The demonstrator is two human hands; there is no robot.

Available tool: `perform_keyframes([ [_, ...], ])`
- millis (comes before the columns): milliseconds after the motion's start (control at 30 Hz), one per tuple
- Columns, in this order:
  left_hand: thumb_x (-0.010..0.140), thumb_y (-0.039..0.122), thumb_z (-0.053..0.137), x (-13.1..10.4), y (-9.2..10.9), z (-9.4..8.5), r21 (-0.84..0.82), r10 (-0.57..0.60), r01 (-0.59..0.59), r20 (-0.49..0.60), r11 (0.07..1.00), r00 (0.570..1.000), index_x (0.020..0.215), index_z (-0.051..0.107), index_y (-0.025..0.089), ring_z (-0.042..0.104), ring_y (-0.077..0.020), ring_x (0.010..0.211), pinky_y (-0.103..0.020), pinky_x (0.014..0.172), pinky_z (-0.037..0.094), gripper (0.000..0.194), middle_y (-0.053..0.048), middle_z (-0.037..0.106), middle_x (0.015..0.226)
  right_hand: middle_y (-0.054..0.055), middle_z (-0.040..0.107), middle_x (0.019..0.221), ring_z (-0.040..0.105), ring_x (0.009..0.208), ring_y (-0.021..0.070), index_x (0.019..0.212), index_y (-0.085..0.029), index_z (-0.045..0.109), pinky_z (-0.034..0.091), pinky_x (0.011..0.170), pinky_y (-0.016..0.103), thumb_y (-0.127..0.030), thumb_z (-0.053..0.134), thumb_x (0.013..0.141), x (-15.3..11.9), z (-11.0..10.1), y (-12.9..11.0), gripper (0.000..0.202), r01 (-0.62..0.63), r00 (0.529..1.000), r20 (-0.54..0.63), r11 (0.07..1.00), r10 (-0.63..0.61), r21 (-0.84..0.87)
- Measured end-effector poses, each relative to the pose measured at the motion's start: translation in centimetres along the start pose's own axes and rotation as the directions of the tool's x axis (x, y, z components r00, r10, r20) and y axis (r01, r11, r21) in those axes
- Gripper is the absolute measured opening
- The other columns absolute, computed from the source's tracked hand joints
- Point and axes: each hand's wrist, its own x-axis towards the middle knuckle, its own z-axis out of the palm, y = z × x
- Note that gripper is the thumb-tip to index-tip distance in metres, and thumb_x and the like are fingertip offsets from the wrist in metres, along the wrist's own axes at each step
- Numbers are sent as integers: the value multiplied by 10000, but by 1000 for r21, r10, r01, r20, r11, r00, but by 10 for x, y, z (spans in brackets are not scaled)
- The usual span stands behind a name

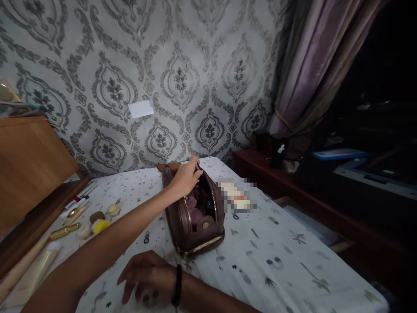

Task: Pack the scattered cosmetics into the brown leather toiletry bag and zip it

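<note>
A brown leather cosmetic bag (177,232) with gold zips stands unzipped on a white patterned cloth. Inside its opening lie rounded pink items (196,216) and a dark item I cannot make out. My left hand (187,177) reaches across from the left, its fingers closed on the far rim of the bag's opening. In front of the bag, my right hand (148,276) hovers low over the cloth with bent, parted fingers and nothing visible in them. A black band (177,284) circles my right wrist.
At left lie a yellow-lidded item (100,225), small round jars, gold tubes (65,231), a cream tube (42,265) and brushes. A blurred-out flat item (237,195) lies right of the bag. Behind stands a patterned wall (179,78); a wooden cabinet (32,161) flanks the left.
</note>
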Motion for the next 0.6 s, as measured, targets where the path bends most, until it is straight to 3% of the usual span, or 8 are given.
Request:
perform_keyframes([
  [167,873,198,558,2,4,-2,365,170,-191,90,911,981,874,660,187,637,-227,906,-353,879,480,103,-64,670,854,5,638,606,591,538,111,803,-125,654,392,525,223,-469,725,596,1,0,1,408,23,1000,-5,1000,-23,9],
  [267,845,224,608,4,2,-2,470,136,-160,85,868,987,916,665,192,635,-237,930,-339,852,474,97,-77,688,930,6,641,622,589,548,106,825,-120,655,398,545,225,-468,733,622,2,-1,4,410,25,1000,6,1000,-25,10],
  [433,785,218,675,7,-4,-3,489,17,-43,56,871,998,890,616,189,635,-253,890,-342,780,472,124,-72,685,878,10,642,609,593,548,111,826,-113,660,405,548,231,-430,713,631,3,-2,6,376,37,999,7,999,-37,7],
  [600,717,175,715,20,-11,-5,373,-32,20,25,928,999,748,583,194,633,-207,837,-305,748,476,136,-30,660,791,-1,638,575,606,551,117,801,-127,662,409,524,221,-421,712,599,5,-1,7,360,20,1000,0,1000,-20,17],
])
